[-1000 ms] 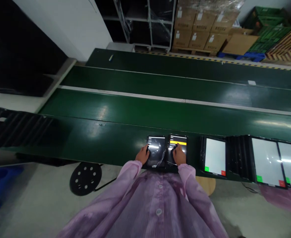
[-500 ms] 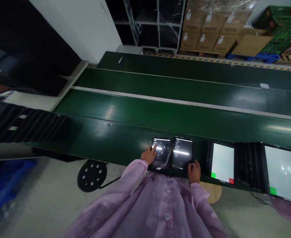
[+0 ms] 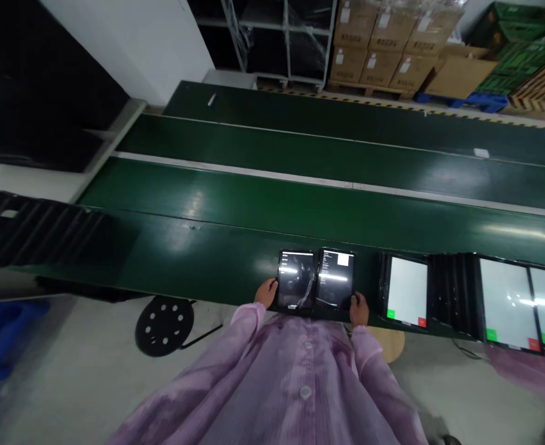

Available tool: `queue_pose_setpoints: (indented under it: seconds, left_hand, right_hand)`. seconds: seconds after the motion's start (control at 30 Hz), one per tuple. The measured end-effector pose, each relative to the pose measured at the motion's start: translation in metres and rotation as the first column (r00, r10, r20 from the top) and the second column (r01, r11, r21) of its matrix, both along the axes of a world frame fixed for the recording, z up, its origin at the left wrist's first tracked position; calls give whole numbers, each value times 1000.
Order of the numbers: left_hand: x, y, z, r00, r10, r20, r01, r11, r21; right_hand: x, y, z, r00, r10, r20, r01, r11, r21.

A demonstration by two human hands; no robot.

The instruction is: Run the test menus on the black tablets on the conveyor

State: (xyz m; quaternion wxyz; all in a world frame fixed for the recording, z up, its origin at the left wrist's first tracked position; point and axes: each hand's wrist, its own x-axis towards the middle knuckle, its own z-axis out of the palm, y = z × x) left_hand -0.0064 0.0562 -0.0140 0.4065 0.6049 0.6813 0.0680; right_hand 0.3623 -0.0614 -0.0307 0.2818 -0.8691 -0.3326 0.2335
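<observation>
Two dark-screened tablets lie side by side on the green bench in front of me. The left tablet (image 3: 295,281) shows short lines of white text at its upper left. On the right tablet (image 3: 335,278) there is a text list and a white square at the upper right. My left hand (image 3: 266,293) is closed on the left tablet's outer edge, its fingertips partly hidden. At the right tablet's lower right edge, my right hand (image 3: 359,309) is closed with curled fingers.
To the right stands a white-screened tablet (image 3: 407,289) with green and red corner squares. Beyond it are a black ribbed rack (image 3: 453,290) and more lit tablets (image 3: 508,300). A black ribbed stack (image 3: 35,228) sits at far left. A round black stool (image 3: 164,326) is below the bench.
My left hand has left the left tablet's screen for its outer edge. A white square has appeared on the right tablet, and more text lines on the left one. The view has shifted slightly.
</observation>
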Motion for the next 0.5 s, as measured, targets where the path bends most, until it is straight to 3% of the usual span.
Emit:
queue_pose_setpoints:
  seconds: [0.2, 0.5]
  left_hand:
    - [-11, -15, -14, 992, 108, 69, -103, 992, -77]
    - [-7, -19, -26, 978, 163, 128, -153, 985, -81]
  right_hand:
    - [9, 3, -4, 997, -47, -60, 48, 999, 22]
    - [11, 6, -8, 994, -71, -78, 75, 996, 52]
